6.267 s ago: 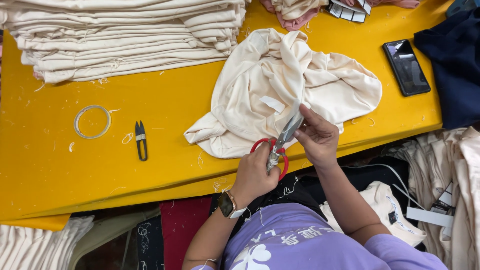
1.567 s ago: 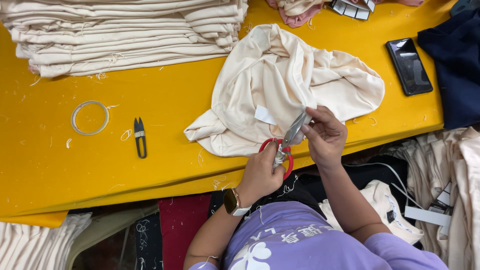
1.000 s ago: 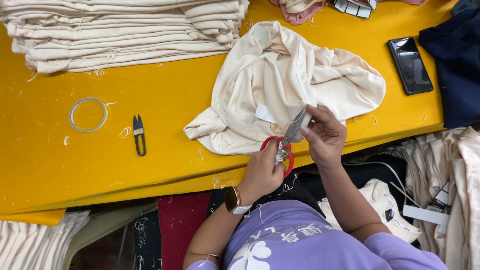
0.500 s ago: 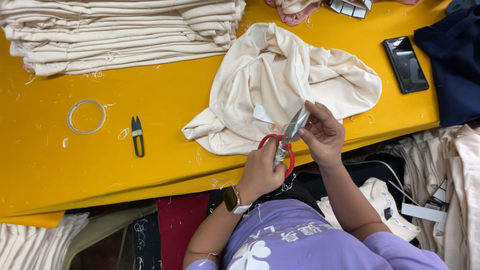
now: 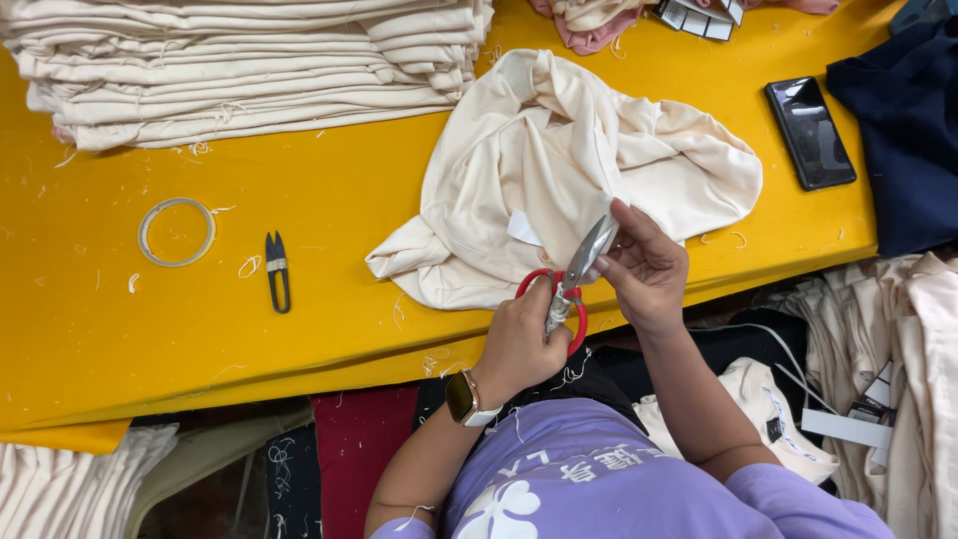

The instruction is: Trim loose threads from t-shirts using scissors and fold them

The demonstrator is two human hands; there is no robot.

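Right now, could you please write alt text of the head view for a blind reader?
The left hand holds red scissors whose blades the right hand touches, beside a cream garment on a yellow table.

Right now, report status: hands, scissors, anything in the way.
Left hand grips red-handled scissors. Right hand pinches at the blade tips. Cream garment bunched on yellow table just beyond. Nothing between hands and cloth.

purple tee w/ white print, wristwatch (image 5: 462,399)
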